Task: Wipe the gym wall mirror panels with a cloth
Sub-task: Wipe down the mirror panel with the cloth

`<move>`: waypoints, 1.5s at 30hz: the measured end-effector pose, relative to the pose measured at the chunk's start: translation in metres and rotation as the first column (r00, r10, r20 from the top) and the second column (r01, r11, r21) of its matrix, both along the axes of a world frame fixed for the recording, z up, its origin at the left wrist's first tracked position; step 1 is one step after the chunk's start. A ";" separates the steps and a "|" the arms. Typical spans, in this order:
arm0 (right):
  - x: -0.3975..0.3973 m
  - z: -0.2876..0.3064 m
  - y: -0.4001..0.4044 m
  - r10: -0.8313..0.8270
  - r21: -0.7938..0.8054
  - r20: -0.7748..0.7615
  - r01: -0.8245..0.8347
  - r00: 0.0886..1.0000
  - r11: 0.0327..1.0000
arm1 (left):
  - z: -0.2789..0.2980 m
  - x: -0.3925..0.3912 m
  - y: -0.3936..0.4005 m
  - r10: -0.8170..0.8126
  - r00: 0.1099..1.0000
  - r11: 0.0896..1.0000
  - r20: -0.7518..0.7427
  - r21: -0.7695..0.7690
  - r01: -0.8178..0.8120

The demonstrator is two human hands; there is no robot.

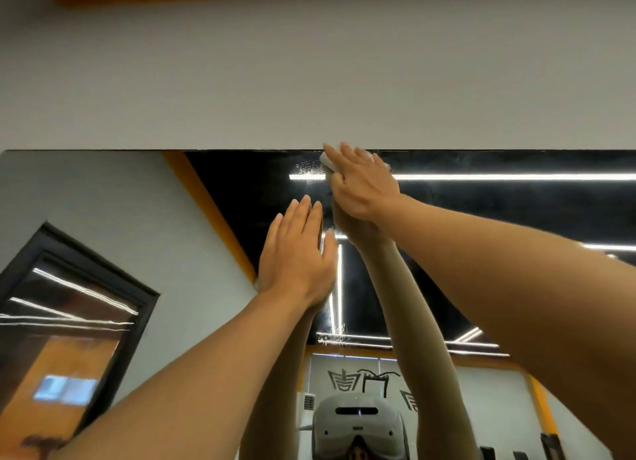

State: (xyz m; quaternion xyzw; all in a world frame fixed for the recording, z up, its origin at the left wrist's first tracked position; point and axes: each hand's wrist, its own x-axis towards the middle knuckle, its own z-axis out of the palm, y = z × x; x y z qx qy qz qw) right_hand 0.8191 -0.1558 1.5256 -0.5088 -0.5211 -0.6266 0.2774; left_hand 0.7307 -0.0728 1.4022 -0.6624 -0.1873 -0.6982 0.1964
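Note:
The wall mirror (516,201) fills the lower half of the view, its top edge running straight under a grey wall. My right hand (361,184) is raised to that top edge and presses a small white cloth (325,161) flat against the glass; only a corner of the cloth shows past the fingers. Wet smears (308,170) lie just left of the cloth. My left hand (296,256) rests lower on the glass, palm flat with its fingers together, holding nothing.
The grey wall (309,80) rises above the mirror, with an orange band near the ceiling. The glass reflects strip lights, a dark-framed doorway (69,322) at the left, my raised arms and a white headset (358,425). More smears (332,339) sit lower on the glass.

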 end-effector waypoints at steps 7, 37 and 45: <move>0.014 0.011 -0.004 -0.078 -0.095 0.014 0.079 0.997 0.992 | 0.002 0.000 0.004 -0.023 1.000 1.000 -0.010 0.018 0.023; 0.116 -0.018 -0.089 -0.041 -0.148 0.088 0.053 0.995 0.988 | 0.004 0.002 0.014 0.047 0.999 0.997 0.002 0.059 -0.047; 0.222 0.001 -0.174 -0.131 0.010 -0.300 0.140 0.945 0.990 | 0.004 0.002 0.016 0.057 0.998 0.997 0.009 0.058 -0.058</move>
